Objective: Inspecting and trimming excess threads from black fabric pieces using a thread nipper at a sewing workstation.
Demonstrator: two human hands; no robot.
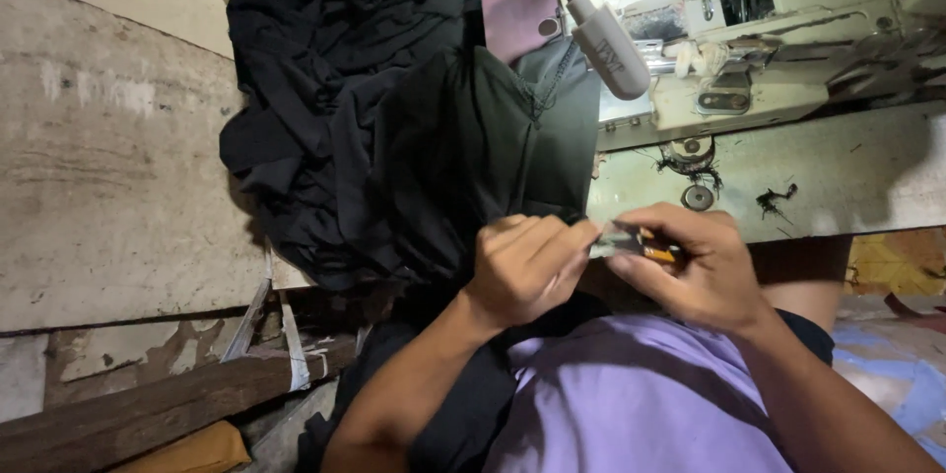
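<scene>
Head view: left hand [527, 266] and right hand [690, 271] both pinching a small orange-handled clipper [636, 244] — long axis level, metal tip toward the left hand, just below the black cloth [394, 128], near the sewing machine [788, 59].

Dim indoor light, deep shadows, slightly soft focus, warped edges
</scene>
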